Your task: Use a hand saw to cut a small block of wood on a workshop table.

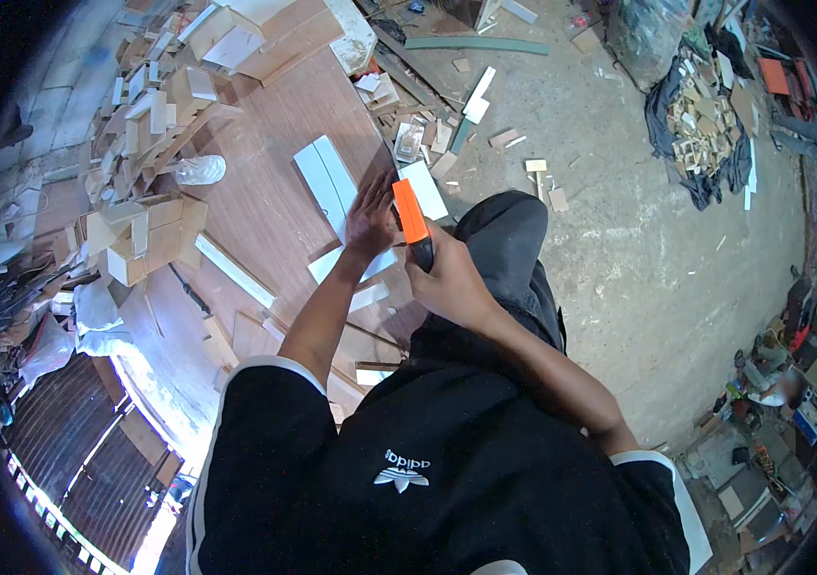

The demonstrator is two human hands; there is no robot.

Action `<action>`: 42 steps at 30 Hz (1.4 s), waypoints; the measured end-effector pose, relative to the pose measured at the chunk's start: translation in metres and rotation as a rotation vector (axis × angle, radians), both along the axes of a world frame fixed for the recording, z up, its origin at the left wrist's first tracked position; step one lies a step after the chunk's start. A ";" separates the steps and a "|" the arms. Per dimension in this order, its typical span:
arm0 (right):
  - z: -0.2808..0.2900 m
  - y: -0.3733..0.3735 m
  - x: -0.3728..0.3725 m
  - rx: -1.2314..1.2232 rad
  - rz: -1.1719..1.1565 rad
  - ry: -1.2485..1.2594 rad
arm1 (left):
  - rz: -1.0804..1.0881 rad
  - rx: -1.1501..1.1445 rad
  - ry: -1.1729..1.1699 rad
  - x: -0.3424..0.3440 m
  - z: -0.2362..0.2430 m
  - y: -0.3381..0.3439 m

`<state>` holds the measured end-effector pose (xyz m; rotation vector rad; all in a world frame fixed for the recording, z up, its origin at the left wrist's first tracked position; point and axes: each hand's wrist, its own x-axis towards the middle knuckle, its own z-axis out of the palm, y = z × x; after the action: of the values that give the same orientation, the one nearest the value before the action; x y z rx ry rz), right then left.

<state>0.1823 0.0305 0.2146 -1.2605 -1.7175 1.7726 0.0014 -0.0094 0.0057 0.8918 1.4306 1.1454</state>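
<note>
My right hand (pixel 442 273) grips the black handle of an orange-topped tool (pixel 407 209), held upright in view above the work surface. Beside it, my left hand (pixel 370 216) has its fingers stretched forward, close against the tool's left side; what lies under them is partly hidden. A pale grooved board (pixel 317 172) lies left of my fingers on the wooden work surface (pixel 284 115). A square white piece (pixel 425 192) is just right of the tool. More white strips (pixel 367 295) lie below my hands.
Stacked wooden box pieces (pixel 154 240) and a clear plastic container (pixel 200 170) are on the left. Offcuts (pixel 504 139) lie scattered on the concrete floor (pixel 638 287), with a pile on dark cloth (pixel 701 125) at upper right. A person (pixel 777 393) is among clutter at lower right.
</note>
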 end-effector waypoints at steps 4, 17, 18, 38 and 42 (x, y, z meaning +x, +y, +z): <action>0.069 0.004 0.011 0.003 0.021 0.053 | -0.207 0.205 0.723 0.001 0.016 0.009; 0.127 0.096 -0.029 -0.092 0.229 -0.163 | -0.429 -0.084 1.125 0.006 0.032 0.011; 0.127 0.098 -0.035 -0.094 0.229 -0.160 | -0.474 -0.177 1.165 0.006 0.032 0.011; -0.095 0.125 -0.107 -0.114 0.088 -0.207 | -0.332 0.160 1.082 0.005 0.025 0.008; -0.088 0.118 -0.099 -0.126 0.114 -0.208 | -0.356 0.077 1.158 0.006 0.026 0.009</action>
<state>0.0835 0.1489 0.1263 -1.4729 -1.8480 1.8977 0.0079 -0.0007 0.0315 1.9454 1.9770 0.3525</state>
